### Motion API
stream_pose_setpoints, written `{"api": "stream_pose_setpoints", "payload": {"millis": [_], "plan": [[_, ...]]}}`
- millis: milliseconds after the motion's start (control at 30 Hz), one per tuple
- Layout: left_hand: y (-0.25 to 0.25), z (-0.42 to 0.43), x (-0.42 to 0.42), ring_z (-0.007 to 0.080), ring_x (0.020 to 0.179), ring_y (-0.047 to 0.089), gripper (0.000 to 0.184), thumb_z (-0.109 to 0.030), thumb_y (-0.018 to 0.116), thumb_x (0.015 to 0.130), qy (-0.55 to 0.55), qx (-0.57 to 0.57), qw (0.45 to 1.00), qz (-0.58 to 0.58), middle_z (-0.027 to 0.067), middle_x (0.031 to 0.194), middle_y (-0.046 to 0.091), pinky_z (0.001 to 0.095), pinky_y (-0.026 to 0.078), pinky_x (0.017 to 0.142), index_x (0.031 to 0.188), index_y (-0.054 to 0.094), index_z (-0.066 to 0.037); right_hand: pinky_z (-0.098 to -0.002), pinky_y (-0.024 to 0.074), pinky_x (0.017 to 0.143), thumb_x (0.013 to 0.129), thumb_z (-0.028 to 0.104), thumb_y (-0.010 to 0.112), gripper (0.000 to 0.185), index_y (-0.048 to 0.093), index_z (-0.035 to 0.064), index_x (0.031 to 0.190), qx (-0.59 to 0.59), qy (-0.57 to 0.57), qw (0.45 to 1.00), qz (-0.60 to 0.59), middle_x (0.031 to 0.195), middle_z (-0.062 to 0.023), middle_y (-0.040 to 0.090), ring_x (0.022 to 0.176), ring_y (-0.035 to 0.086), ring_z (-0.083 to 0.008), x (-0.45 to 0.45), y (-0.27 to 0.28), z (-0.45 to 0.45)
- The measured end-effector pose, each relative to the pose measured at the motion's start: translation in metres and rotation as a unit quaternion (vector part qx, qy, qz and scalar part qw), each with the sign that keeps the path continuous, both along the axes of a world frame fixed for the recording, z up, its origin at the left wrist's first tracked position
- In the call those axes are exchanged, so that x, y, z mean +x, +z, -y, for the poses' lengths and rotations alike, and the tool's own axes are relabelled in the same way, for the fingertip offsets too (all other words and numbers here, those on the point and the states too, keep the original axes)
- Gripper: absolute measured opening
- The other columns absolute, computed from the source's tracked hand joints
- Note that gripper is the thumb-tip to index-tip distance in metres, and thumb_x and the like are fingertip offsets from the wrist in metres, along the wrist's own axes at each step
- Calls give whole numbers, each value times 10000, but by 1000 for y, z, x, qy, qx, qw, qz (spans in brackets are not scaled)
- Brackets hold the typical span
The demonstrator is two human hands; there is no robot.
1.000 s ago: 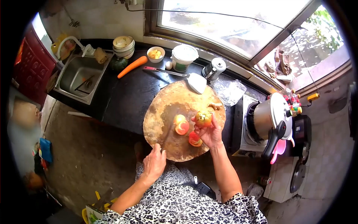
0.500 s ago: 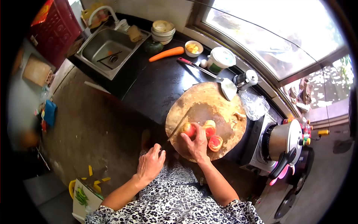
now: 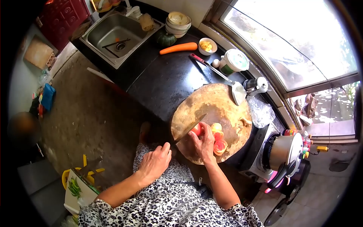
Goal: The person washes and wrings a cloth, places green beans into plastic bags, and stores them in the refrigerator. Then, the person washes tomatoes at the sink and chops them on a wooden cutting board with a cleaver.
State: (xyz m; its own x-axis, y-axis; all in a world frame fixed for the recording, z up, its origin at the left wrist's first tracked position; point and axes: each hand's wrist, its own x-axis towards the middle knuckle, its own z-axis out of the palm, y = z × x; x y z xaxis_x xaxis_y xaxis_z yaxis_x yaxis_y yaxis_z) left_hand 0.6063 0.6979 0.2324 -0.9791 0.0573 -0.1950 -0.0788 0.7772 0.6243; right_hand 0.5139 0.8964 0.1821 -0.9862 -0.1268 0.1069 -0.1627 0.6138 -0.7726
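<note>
My left hand [image 3: 155,162] is closed round the handle of a kitchen knife [image 3: 191,127], whose blade reaches up and right over the round wooden chopping board [image 3: 189,102]. The blade lies against or just beside a red tomato [image 3: 196,129]; contact is hard to make out. With fingers curled, my right hand [image 3: 204,144] grips this tomato on the board. Right of that hand lie cut tomato pieces [image 3: 220,146], red inside with paler edges. Most of the knife handle is hidden in my left fist.
A spatula [image 3: 238,92] rests with its blade at the board's far edge. Beyond are a carrot [image 3: 178,48], a bowl of yellow pieces [image 3: 207,50], an egg [image 3: 216,63] and a white tub [image 3: 234,60]. A pressure cooker [image 3: 281,153] stands on the stove at right; the sink [image 3: 113,36] is far left.
The knife has turned and moved right, so its blade is now closer to the tomato. My left hand has shifted slightly right and down. The whole view has also shifted.
</note>
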Motion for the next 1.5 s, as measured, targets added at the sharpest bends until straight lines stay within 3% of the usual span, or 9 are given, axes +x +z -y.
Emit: {"api": "stream_pose_setpoints", "payload": {"millis": [167,400,500,600,633,733,900,1233,1500], "plan": [[11,5,-21,442,729,638,183,-196,560,954,-3,33,997,71,216,812,661,546,509,631,1002,471,-44,-360,522,834,812,216,802,494,580,5,1200,9,-7,1000,1,1082,-152,650,956,644,-277,-2,-10,-6],[-31,-23,-39,445,739,645,186,-210,537,960,-9,28,999,25,217,797,655,557,515,637,1022,464,-51,-367,528,829,827,215,786,534,540,41,1267,101,-7,995,2,1092,-165,647,951,652,-297,5,-4,-9],[-33,-18,-42,450,761,635,194,-194,553,951,14,75,997,17,226,813,648,553,500,647,1016,452,-42,-422,483,948,847,219,730,551,501,1,1298,106,29,992,62,1195,-210,601,1084,597,-382,9,27,-6],[-28,-14,-37,454,771,621,190,-173,571,943,22,107,994,26,222,822,642,540,491,647,996,452,-35,-338,517,840,863,164,747,490,497,52,1269,55,-11,996,76,1129,-144,626,979,643,-241,24,-2,-22],[-21,-13,-33,453,768,619,188,-172,575,942,23,112,993,26,220,822,642,539,492,645,989,454,-35,-311,508,859,903,126,703,461,457,48,1285,-75,-16,986,148,1161,-108,599,1010,627,-187,31,-10,-25],[-9,-9,-21,440,718,615,185,-178,589,940,16,92,996,4,207,804,636,518,498,602,962,468,-40,-298,498,890,930,102,666,457,419,36,1309,-36,-14,994,99,1193,-89,570,1039,612,-163,38,-28,-31],[1,-3,-4,395,621,613,179,-188,609,932,-34,31,999,-28,174,746,602,477,498,511,946,485,-60,-312,489,930,947,93,644,459,400,26,1330,-133,-17,982,132,1222,-102,554,1084,599,-182,43,-32,-36],[10,4,1,263,572,657,106,-104,580,907,-138,-89,982,-97,115,689,534,381,539,487,965,508,-54,-353,468,964,945,171,655,547,374,21,1389,-52,20,996,73,1212,-137,595,1128,589,-230,38,-19,-36],[-37,-16,-41,344,644,665,131,-115,557,916,-114,-63,988,-77,170,690,587,438,540,521,1021,509,-53,-336,494,913,936,199,664,527,424,23,1370,-39,-14,993,114,1181,-141,602,1060,610,-217,30,-22,-36]]}}
